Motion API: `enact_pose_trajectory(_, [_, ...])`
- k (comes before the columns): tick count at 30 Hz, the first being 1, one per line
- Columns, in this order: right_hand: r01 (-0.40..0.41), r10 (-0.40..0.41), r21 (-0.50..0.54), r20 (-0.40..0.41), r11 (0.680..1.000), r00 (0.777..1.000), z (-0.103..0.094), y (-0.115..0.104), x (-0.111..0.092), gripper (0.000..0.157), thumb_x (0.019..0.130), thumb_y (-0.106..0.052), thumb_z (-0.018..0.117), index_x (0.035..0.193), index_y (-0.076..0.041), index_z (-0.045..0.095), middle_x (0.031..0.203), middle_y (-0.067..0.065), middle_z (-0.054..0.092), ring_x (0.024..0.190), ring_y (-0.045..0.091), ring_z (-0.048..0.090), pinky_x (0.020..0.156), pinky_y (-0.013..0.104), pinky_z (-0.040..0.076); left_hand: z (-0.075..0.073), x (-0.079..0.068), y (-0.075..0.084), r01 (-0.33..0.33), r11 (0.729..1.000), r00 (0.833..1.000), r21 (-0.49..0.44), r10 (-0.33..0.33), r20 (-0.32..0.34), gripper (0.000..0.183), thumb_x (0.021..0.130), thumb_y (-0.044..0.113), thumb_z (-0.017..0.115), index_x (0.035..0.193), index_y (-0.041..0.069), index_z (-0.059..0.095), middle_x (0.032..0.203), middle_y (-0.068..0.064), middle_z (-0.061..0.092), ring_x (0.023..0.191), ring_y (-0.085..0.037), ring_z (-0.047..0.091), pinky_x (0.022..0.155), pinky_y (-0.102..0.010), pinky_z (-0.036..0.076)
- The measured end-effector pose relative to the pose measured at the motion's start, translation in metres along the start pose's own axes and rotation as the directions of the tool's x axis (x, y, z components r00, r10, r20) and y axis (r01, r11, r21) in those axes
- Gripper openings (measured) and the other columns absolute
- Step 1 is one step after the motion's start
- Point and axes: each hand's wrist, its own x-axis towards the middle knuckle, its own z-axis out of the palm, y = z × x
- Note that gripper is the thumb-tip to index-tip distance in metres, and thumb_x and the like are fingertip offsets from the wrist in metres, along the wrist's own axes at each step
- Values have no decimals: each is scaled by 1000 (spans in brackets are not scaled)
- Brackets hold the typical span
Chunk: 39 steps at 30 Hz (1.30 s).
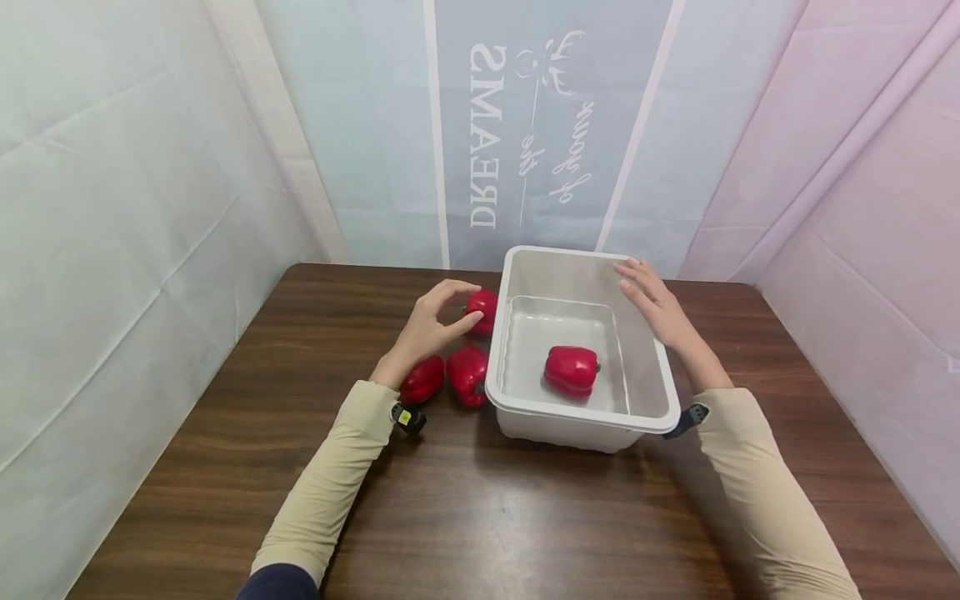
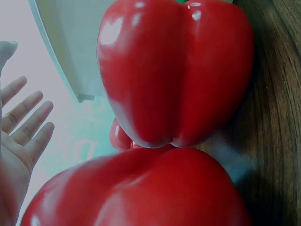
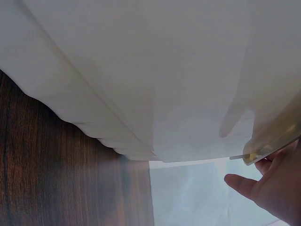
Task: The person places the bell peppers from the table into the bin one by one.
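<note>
My left hand [image 1: 429, 325] hovers around the farthest red bell pepper [image 1: 483, 310], thumb and fingers spread. In the left wrist view, its fingers look extended and apart from the peppers. Two more bell peppers, one by the wrist [image 1: 422, 380] and one against the box [image 1: 468, 377], lie nearer to me. A white plastic box [image 1: 577, 417] stands to their right, with one bell pepper [image 1: 572, 371] on its floor. Over the box's right rim, near the far corner, rests my right hand [image 1: 654, 307] with its fingers loosely extended; the right wrist view shows its thumb outside the wall.
Everything stands on a dark brown wooden table [image 1: 480, 517]. A printed cloth [image 1: 375, 125] with lettering hangs right behind its far edge. Pale cloth walls rise at left [image 1: 135, 208] and right [image 1: 870, 225].
</note>
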Motion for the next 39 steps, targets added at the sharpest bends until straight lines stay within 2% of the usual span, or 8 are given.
enact_pose_trajectory(4, [-8,8,9,-2,1000,1000,0,0,0,48,99,-28,38,141,-5,36,153,19,14,143,30,-4,107,65,-1,-2,-2,2,10,1000,1000,11,-10,3,37,82,10,68,118,5,58,116,-12,59,107,-18,56,96,-35,46])
enact_pose_trajectory(11, [-14,14,-1,0,1000,1000,0,-2,-1,49,99,-31,38,141,-6,36,153,16,15,143,28,-2,108,63,0,-4,-7,4,25,999,1000,31,-25,0,37,82,9,68,117,4,58,116,-10,60,106,-20,57,94,-36,47])
enact_pose_trajectory(20, [11,-11,41,-2,999,1000,-1,-38,-14,47,99,-22,37,138,6,35,149,28,16,141,38,-2,107,65,-1,-3,-9,3,28,999,1000,41,-28,-3,37,83,11,69,118,5,59,117,-12,60,107,-18,56,96,-36,45])
enact_pose_trajectory(22, [8,-8,28,-5,1000,1000,-1,-32,-12,48,99,-23,36,138,4,36,150,26,16,142,37,-1,107,64,0,-3,-9,1,21,999,1000,36,-21,-4,37,82,9,68,117,4,59,117,-15,59,107,-22,55,97,-39,45])
enact_pose_trajectory(28, [3,-3,1,-19,1000,1000,2,-2,-2,47,99,-25,39,139,-2,38,152,21,17,142,33,0,108,63,1,3,-13,-29,10,1000,1000,13,-9,-10,39,82,12,70,119,6,58,118,-13,59,110,-30,54,97,-47,43])
enact_pose_trajectory(30, [6,-6,2,-22,1000,1000,2,2,-1,47,99,-26,39,140,-2,38,152,20,17,143,32,0,108,63,0,4,-14,-36,11,1000,1000,19,-10,-9,40,82,15,70,119,8,58,118,-7,59,111,-26,54,97,-45,43])
enact_pose_trajectory(34, [10,-10,3,-22,1000,1000,2,2,-2,50,99,-33,37,140,-5,38,153,18,16,143,30,-1,108,63,0,3,-16,-40,11,999,1000,36,-11,-5,41,83,20,70,120,7,58,118,-1,59,111,-20,54,98,-41,43])
enact_pose_trajectory(39, [12,-12,20,-37,1000,999,3,-1,-4,55,97,-44,37,141,-11,40,153,14,17,144,24,-1,109,61,-1,0,-19,-40,22,998,1000,63,-22,-1,39,84,24,68,119,10,59,118,-3,59,112,-13,53,98,-41,42])
